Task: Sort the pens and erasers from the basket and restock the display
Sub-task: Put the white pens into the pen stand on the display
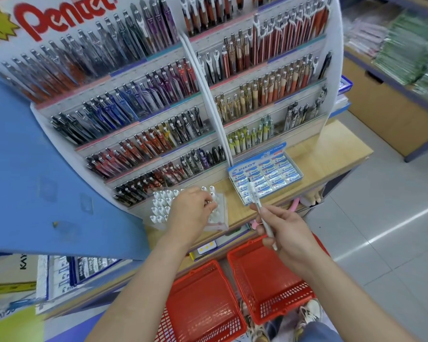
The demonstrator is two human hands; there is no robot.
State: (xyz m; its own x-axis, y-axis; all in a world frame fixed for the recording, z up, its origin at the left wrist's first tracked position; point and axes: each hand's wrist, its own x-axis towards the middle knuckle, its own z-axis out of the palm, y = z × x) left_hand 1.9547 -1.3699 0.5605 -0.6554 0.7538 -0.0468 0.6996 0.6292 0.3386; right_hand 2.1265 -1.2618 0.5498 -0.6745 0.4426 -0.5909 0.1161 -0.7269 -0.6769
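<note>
My right hand grips a clear white pen, its tip pointing up toward the eraser box. My left hand reaches into a clear stand of white-capped pens on the wooden shelf, and its fingertips pinch one pen top near the stand's right side. The blue and white box of erasers sits on the shelf to the right, packed in rows. Two red baskets stand on the floor below my arms; both look bare inside.
A tall tiered pen display rises behind the shelf, full of coloured pens. A blue panel juts in at left. Pink basket handles hang off the shelf edge. Shelves of notebooks stand at right across the tiled aisle.
</note>
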